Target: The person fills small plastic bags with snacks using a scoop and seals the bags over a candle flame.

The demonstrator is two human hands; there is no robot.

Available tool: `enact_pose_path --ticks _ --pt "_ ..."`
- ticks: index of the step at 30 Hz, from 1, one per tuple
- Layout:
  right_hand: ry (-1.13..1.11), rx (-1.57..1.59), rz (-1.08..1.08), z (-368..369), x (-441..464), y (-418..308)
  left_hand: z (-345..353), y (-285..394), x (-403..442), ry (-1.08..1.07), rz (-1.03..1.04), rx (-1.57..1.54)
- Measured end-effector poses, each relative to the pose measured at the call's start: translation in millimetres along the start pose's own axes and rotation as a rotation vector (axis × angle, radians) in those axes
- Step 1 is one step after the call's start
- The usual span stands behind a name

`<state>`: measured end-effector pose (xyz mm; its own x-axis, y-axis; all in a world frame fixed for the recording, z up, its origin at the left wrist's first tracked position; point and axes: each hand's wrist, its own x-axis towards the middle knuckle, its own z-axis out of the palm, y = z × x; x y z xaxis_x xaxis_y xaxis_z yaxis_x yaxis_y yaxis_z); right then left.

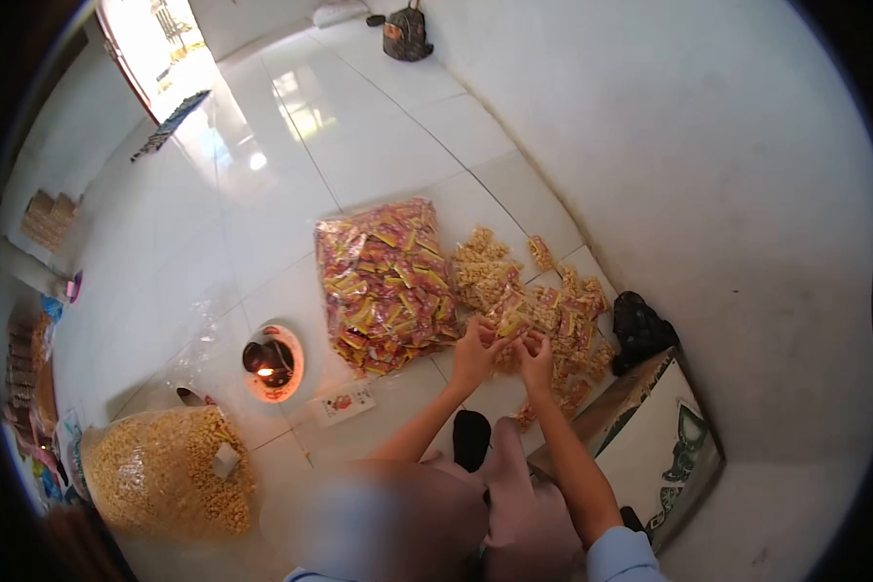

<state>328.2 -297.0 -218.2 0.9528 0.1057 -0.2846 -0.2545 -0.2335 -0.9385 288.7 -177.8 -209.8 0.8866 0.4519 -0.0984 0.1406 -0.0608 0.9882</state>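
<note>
Over the right edge of the floor pile, my left hand (473, 353) and my right hand (535, 365) meet close together with bent, pinching fingers. Between their fingertips is a small clear snack packet (507, 326) with a yellow and red label. Just beyond and to the right lies a loose heap of filled snack packets (574, 308), pale yellow inside. Left of my hands sits a large clear bag (388, 291), packed with red and yellow labelled pieces. The packet's ends are partly hidden by my fingers.
A bowl (297, 372) holds a small burning flame. At lower left stands a big clear sack of yellow snacks (155, 475). A printed white card (344, 404) lies near the bowl. A black plastic bag (642, 335) and a green-patterned panel (655, 446) stand by the right wall.
</note>
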Motion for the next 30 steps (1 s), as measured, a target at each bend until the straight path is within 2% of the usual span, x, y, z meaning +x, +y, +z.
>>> enact_pose_path --ticks 2,6,8,12,14,15,17,19,21,23,27,30 --pt "0.106 0.005 -0.031 -6 24 10 22 0 22 -0.022 0.041 0.228" --pt "0.179 -0.243 -0.050 -11 65 28 54 -27 51 -0.031 0.124 0.336" --pt "0.138 -0.347 -0.031 -10 72 31 60 -42 57 0.033 0.407 0.474" --pt "0.125 -0.362 -0.138 -4 73 47 57 -46 59 0.102 0.547 0.432" --pt "0.220 -0.368 -0.289 -3 59 38 47 -31 51 0.163 0.485 0.363" --pt "0.213 -0.364 -0.297 -4 49 38 37 -30 45 0.173 0.489 0.367" --pt "0.150 -0.385 -0.254 -9 22 44 4 -31 23 0.070 0.207 0.344" --pt "-0.037 -0.307 -0.197 -14 -15 49 -37 -45 -10 0.138 0.256 0.358" --pt "-0.174 -0.172 -0.055 -19 -44 75 -79 -67 -56 0.187 0.051 0.442" --pt "-0.233 -0.156 -0.019 -26 -68 96 -121 -77 -110 0.285 -0.102 0.372" --pt "-0.227 -0.254 0.122 -33 -95 127 -187 -92 -222 0.520 -0.269 0.457" --pt "-0.296 -0.285 0.068 -21 -103 133 -219 -99 -285 0.620 -0.384 0.484"
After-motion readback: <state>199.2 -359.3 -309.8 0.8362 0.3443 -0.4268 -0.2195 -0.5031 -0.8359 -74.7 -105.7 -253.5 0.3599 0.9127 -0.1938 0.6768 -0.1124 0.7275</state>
